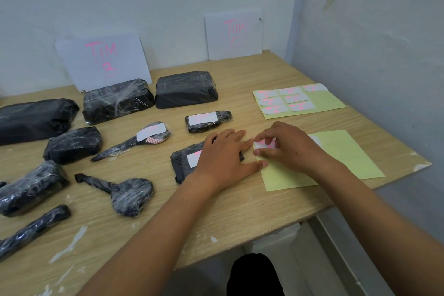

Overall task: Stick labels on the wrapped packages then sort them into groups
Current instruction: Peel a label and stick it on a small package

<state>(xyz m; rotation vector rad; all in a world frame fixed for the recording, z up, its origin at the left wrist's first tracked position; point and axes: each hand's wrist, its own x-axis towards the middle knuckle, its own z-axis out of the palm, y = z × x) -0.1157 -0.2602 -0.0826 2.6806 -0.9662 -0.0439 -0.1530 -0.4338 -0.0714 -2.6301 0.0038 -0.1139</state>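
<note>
Near right of table (240, 211): left hand (223, 154) lying flat, fingers straight, over a labelled pkg (182, 166), thumb pressing the near yellow sheet (341, 151). Right hand (286, 146) pinching a white label (262, 145) btwn thumb & fingertips at that sheet's left edge. Mid: brush-shaped labelled pkg (134, 142) & small labelled pkg (209, 121) lying apart, unlabelled black pkgs (72, 145) spreading left; far: second sheet (324, 101) carrying several labels at right, signs "TIM B" (103, 60) & "TIM C" (234, 35) leaning on the wall.

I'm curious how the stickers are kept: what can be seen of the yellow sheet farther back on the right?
The far sheet is pale yellow backing paper, lying flat on the table near its right edge. Seven white labels with pink writing cover its left part; the right part is bare. Nothing else touches it.
</note>
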